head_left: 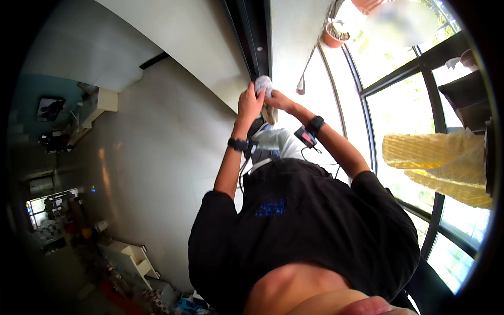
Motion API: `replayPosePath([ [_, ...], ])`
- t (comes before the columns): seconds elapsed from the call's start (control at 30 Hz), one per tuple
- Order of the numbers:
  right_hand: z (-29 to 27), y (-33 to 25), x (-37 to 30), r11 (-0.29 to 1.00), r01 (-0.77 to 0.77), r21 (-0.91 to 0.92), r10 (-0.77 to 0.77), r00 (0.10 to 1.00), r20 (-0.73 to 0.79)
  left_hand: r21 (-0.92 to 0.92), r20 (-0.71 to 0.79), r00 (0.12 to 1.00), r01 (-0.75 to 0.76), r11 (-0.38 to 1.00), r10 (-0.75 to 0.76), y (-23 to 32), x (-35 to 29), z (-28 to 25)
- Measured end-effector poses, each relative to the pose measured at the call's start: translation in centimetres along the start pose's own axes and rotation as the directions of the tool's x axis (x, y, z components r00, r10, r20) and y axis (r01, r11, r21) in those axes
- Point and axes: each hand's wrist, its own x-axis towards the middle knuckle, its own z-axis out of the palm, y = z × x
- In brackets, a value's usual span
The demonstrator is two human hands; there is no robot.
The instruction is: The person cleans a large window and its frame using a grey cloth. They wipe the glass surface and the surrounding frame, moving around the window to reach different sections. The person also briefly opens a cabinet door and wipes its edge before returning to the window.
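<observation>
Both my hands are together at the lower end of a long black metal track or frame (255, 47). Between them is a crumpled greyish-white cloth (263, 84). The fingers of my left hand (250, 104) are closed on its left side. My right hand (280, 100) grips it from the right, its fingertips partly hidden. The cloth lies against or just in front of the frame; whether it touches is hard to tell. Just under my hands a tan, tapered thing (270, 114) shows, too small to name. Black devices are strapped round both my wrists, with cables hanging from them.
A pale wall panel (194, 42) runs along the frame's left side, above grey floor tiles (152, 147). Right of the frame hang a cord with a tassel (301, 85) and large dark-framed windows (399, 79). A potted plant (336, 35) and yellow padded material (436, 157) are near the glass.
</observation>
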Motion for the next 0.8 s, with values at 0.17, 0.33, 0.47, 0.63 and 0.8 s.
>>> replayPosePath([
  [0.17,1.1,-8.3,-2.8,0.963,0.09,0.253,0.002,0.94,-0.342,-0.235,-0.293,0.943,-0.229,0.945,0.155,4.0,-0.8,-4.3],
  [0.33,0.2,-19.5,-3.6,0.903,0.311,-0.297,-0.387,0.888,-0.248,-0.1,-0.516,0.811,-0.375,0.922,0.274,8.8,1.3,-12.0],
  [0.47,-0.2,-16.0,-0.3,0.958,0.286,-0.018,-0.285,0.945,-0.159,-0.118,-0.433,0.856,-0.366,0.923,0.284,7.1,2.9,-12.2],
  [0.63,0.7,-10.7,-0.3,0.778,-0.169,0.604,0.167,0.984,0.061,-0.305,-0.083,0.983,-0.18,0.935,0.163,2.6,1.0,-9.3],
  [0.8,0.5,-12.5,-1.6,0.872,-0.047,0.487,0.143,0.976,-0.162,-0.382,-0.011,0.985,-0.163,0.909,0.172,1.8,1.2,-9.7],
])
